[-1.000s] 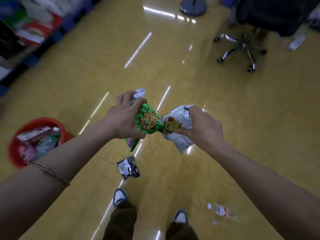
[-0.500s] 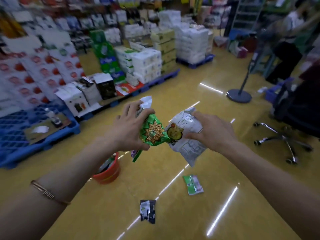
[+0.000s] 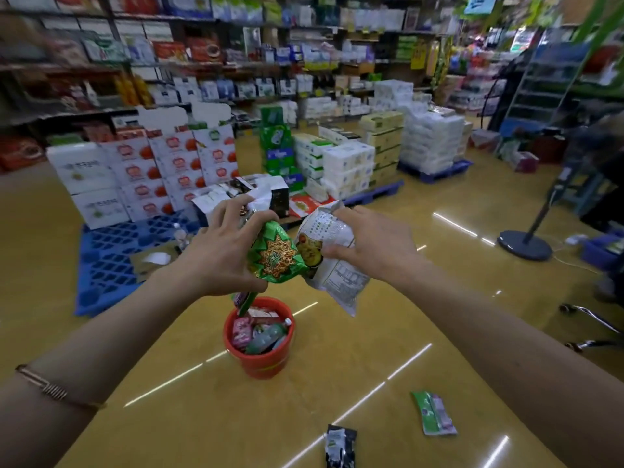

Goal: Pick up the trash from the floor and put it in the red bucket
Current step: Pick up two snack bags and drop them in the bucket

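A thin bracelet circles the left forearm; at ten o'clock from the bucket a blue pallet lies on the yellow floor; the left hand has fingers and thumb curled round a green snack wrapper, with a scrap of white paper poking up behind the fingers; the red bucket stands on the floor at six o'clock below that hand, holding packets and a bottle; the right hand pinches a crumpled white bag, which touches the green wrapper; a black sachet lies at five o'clock from the bucket, a green and pink packet at four o'clock; a round stand base sits at two o'clock.
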